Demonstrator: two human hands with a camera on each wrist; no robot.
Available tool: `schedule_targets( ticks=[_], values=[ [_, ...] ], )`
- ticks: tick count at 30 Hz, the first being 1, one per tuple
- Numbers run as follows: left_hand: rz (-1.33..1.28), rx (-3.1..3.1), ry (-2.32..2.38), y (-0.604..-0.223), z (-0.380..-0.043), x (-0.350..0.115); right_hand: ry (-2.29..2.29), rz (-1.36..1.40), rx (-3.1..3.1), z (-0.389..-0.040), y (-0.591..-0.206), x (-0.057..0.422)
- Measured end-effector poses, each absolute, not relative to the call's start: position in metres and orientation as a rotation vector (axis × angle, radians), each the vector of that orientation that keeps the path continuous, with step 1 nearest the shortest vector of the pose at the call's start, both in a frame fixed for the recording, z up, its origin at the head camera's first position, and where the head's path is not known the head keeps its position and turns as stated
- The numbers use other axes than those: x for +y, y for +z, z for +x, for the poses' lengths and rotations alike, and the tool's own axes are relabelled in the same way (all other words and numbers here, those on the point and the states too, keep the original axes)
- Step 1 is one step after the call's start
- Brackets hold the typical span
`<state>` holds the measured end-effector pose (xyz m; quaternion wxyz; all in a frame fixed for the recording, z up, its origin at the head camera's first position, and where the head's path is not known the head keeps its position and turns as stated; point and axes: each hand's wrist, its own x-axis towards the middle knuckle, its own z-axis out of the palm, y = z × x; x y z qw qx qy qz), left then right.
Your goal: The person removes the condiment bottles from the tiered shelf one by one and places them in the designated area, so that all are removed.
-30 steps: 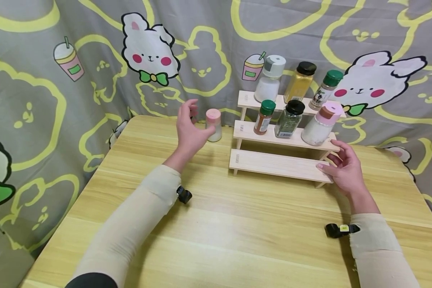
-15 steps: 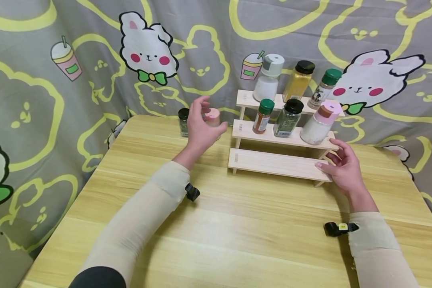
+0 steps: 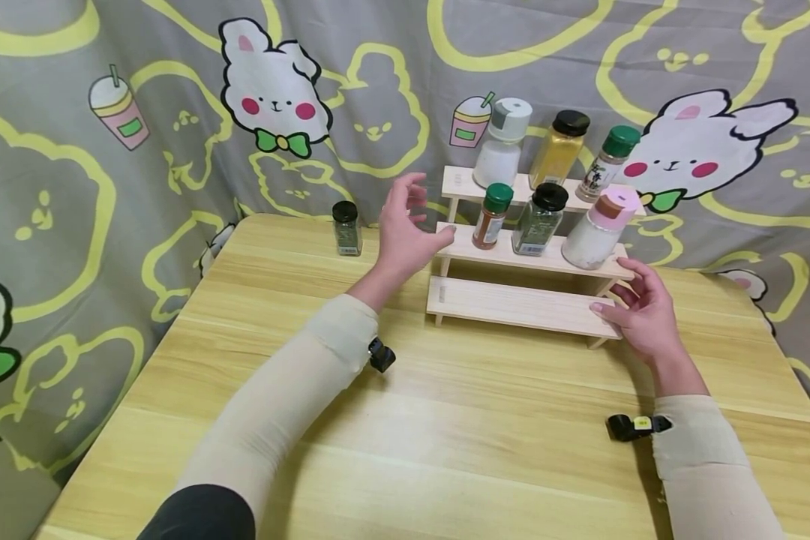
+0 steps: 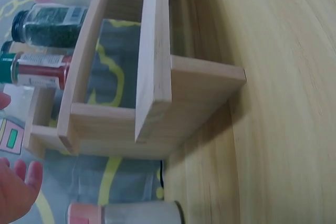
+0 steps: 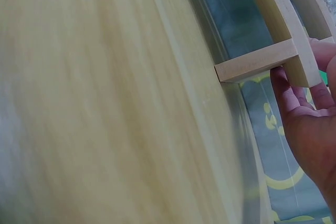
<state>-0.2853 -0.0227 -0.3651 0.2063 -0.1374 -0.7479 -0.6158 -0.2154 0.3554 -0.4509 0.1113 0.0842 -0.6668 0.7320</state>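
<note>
My left hand (image 3: 408,236) is held in the air with parted, bent fingers and nothing between them, by the left end of a three-tier wooden rack (image 3: 513,304). In the left wrist view, a pink-capped shaker (image 4: 139,213) stands on the table near that end; the hand hides it in the head view. At the rack's other end, my right hand (image 3: 648,311) grips it, thumb on the lowest shelf and fingers around the side. On the middle shelf stand a green-capped spice bottle (image 3: 491,217), a black-capped herb jar (image 3: 538,221) and a pink-lidded jar (image 3: 597,229).
The top shelf bears a white-lidded jar (image 3: 502,146), a black-capped yellow spice bottle (image 3: 559,154) and a green-capped bottle (image 3: 606,169). A small black-capped jar (image 3: 347,231) stands at the table's back left. A patterned curtain (image 3: 391,97) hangs right behind the table (image 3: 445,435).
My left hand has moved right, past the small black-capped jar and across the pink-capped shaker, to the rack's left end. The right hand stays at the rack.
</note>
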Motion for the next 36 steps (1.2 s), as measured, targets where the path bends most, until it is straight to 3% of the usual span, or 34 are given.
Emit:
schedule_targets(
  ticks=[36],
  values=[
    [-0.533, -2.253, -1.599, -0.369, -0.295, 0.035, 2.156, 0.272, -1.943, -0.216, -0.452, 0.355]
  ],
)
